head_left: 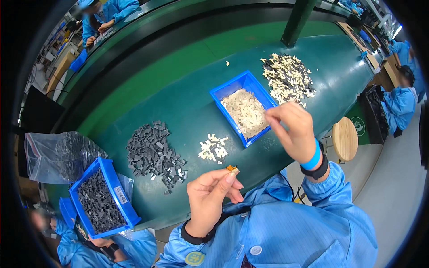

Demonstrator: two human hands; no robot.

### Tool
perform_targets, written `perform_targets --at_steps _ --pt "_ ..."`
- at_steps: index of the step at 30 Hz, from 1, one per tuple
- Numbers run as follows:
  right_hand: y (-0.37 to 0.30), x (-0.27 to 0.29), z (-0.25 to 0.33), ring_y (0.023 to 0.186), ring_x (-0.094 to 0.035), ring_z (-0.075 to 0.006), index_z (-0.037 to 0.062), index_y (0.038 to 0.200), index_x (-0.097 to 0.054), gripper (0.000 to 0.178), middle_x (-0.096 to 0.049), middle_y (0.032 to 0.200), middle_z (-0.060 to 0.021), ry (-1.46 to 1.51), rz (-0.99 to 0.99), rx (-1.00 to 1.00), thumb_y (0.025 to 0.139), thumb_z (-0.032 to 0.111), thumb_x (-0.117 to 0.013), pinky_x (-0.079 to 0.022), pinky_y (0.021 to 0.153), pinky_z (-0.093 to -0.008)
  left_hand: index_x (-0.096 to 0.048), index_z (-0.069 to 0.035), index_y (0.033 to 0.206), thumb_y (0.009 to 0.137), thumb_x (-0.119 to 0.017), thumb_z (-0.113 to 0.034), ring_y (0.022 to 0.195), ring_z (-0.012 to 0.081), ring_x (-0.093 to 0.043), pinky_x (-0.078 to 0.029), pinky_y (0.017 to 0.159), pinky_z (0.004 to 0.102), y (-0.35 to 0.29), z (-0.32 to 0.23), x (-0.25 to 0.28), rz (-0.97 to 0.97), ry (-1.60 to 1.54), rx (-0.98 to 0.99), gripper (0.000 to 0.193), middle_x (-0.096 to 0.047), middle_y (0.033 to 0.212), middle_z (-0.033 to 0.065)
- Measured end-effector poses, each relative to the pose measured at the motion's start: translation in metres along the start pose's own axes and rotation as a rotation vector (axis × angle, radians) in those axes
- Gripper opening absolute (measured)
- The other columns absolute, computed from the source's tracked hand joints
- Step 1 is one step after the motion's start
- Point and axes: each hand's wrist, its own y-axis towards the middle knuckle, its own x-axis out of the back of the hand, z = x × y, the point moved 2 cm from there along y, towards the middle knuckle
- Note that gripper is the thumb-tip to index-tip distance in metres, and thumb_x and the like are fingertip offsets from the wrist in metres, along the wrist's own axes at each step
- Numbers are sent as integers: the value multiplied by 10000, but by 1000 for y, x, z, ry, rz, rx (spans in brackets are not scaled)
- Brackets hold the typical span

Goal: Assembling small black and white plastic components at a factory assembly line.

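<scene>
Small orange-and-cream piece (232,168) pinched in your left hand (208,192), above the tabletop's (187,129) near edge.
Just past it lies a small cream pile (213,148), with a dark grey pile (152,149) toward the left end; your right hand (293,131) hovers by the blue bin (243,81), fingertips close, grip impossible to tell; a mixed heap (288,78) sits near the far edge.
</scene>
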Motion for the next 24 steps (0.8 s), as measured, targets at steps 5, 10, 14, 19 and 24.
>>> perform_targets --at_steps 5,10,14,19,24 --pt "-18 -13 50 735 -580 -206 -15 874 -627 133 -576 814 -103 859 195 -117 750 24 -651 -464 644 -285 -589 70 901 880 -529 -96 513 171 -589 -459 448 242 2 -1 -4 -17 -75 -7 177 -617 726 143" --pt "-24 -22 59 725 -568 -187 -22 893 -622 137 -561 828 -99 965 158 -178 761 9 -638 -459 622 -275 -596 65 903 878 -534 -98 512 174 -592 -463 451 240 0 2 -2 -8 -42 -38 176 -625 739 147" --pt "-22 -22 61 708 -560 -183 -19 883 -614 119 -553 814 -95 996 189 -183 767 4 -624 -454 602 -280 -601 66 937 852 -563 -64 609 174 -620 -492 506 242 -3 0 1 -6 74 -103 160 -630 850 163" --pt "-17 -18 61 689 -556 -203 -15 864 -597 106 -543 795 -101 934 226 -113 761 0 -618 -448 589 -290 -595 72 1023 788 -608 49 833 153 -592 -505 679 240 -3 -2 8 -68 193 -354 236 -542 1101 164" --pt "-18 -21 62 677 -557 -231 -8 850 -589 107 -540 775 -106 889 218 -102 749 -4 -620 -446 580 -306 -610 75 980 783 -601 68 856 155 -580 -488 717 236 -5 -5 4 -43 201 -409 197 -559 1048 154"
